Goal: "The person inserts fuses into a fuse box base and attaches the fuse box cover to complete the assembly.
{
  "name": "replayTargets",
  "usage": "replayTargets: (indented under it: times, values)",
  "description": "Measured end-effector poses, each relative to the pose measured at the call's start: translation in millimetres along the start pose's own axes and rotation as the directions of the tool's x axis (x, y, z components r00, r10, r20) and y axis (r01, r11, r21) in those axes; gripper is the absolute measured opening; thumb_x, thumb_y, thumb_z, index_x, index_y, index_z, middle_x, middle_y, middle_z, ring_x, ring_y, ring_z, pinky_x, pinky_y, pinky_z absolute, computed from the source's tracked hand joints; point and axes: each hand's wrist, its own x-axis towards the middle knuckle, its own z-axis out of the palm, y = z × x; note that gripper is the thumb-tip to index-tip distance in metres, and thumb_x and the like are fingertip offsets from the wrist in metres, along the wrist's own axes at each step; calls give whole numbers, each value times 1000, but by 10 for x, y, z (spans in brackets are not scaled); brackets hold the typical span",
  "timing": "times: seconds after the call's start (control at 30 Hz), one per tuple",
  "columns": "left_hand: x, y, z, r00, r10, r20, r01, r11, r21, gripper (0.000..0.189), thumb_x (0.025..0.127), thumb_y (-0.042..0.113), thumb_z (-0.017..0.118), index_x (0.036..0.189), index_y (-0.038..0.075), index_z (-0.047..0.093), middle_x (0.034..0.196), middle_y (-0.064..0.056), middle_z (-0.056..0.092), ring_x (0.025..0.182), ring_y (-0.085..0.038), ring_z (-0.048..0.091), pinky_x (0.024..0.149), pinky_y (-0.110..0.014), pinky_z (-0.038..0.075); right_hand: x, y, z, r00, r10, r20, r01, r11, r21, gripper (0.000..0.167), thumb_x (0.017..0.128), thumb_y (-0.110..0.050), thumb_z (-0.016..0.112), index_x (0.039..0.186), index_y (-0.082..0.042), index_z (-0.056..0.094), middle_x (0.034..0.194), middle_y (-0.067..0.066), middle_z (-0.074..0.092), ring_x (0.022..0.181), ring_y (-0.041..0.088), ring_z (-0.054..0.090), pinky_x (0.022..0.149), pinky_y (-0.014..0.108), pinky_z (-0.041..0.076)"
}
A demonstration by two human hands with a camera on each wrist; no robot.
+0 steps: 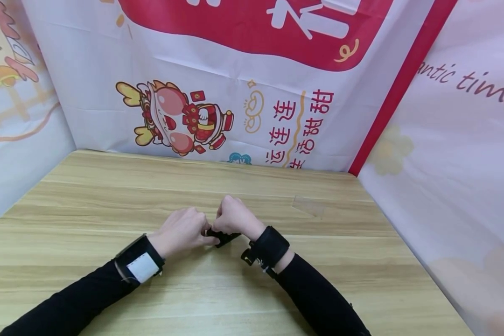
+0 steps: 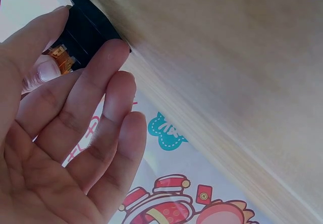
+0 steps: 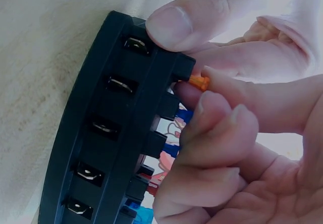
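Note:
A curved black fuse block (image 1: 226, 238) stands low over the wooden table between my two hands. My left hand (image 1: 184, 229) grips one end, its thumb on one face and its fingers against the other. Metal terminals sit in slots along the block's side in the right wrist view. Opposite my right hand (image 1: 237, 217), an orange blade fuse (image 3: 200, 82) shows at the block's end, pinched by thumb and forefinger. That hand's other fingers are curled in. Below it, blue fuses (image 3: 171, 150), a red fuse (image 3: 152, 188) and a light blue fuse (image 3: 143, 214) are partly hidden.
The wooden table (image 1: 130, 200) meets a printed cloth backdrop (image 1: 214, 56) at its far edge, with cloth walls left and right. A clear strip (image 1: 308, 206) lies on the table beyond my right hand. Black straps and devices (image 1: 270, 247) sit on both wrists.

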Motion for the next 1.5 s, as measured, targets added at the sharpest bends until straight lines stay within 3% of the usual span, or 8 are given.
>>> replayTargets:
  times: [0.33, 0.6, 0.77, 1.13, 1.5]
  values:
    - [-7, -28, -2, 1000, 13, -18, -13, 1000, 7, 46, 79, 42, 82, 51, 25, 50, 48, 18, 23, 44, 0, 29, 41, -22, 21, 39, -11, 25, 999, -49, -10, 49, 998, -42, 39, 72, -2, 65, 42, -15, 43, 40, -9, 28, 37, 5, 23, 40, 21, 20]
    - [-8, -6, -3, 1000, 10, -11, -10, 1000, -17, 44, 80, 41, 81, 51, 25, 51, 47, 18, 24, 44, 1, 27, 41, -22, 20, 33, 36, -16, 997, -62, 46, 62, 998, 13, 39, 72, 0, 69, 43, -14, 47, 40, -7, 35, 36, 5, 32, 40, 20, 29]
    - [-8, 3, -15, 1000, 9, -14, -9, 1000, -19, 45, 80, 40, 82, 51, 25, 50, 47, 18, 25, 43, 1, 27, 41, -21, 20, 40, 48, -23, 995, -86, 54, 86, 996, 12, 47, 76, -7, 73, 43, -14, 42, 41, -8, 29, 36, 5, 28, 40, 20, 28]
    - [-21, -24, 5, 1000, 1, -10, -1, 1000, -24, 45, 79, 39, 82, 51, 25, 50, 46, 18, 25, 42, 1, 27, 41, -21, 20, 26, 30, -7, 993, -106, 53, 108, 994, -27, 44, 79, -9, 75, 44, -14, 49, 41, -8, 33, 37, 5, 29, 41, 20, 25]
    - [-8, -21, 0, 1000, -8, 10, 8, 1000, -22, 39, 80, 41, 81, 54, 25, 56, 46, 18, 27, 43, 0, 28, 41, -21, 20, 26, 22, -22, 993, -104, 64, 107, 993, -58, 28, 75, -3, 72, 51, -11, 61, 45, -8, 46, 41, 7, 41, 44, 21, 33]
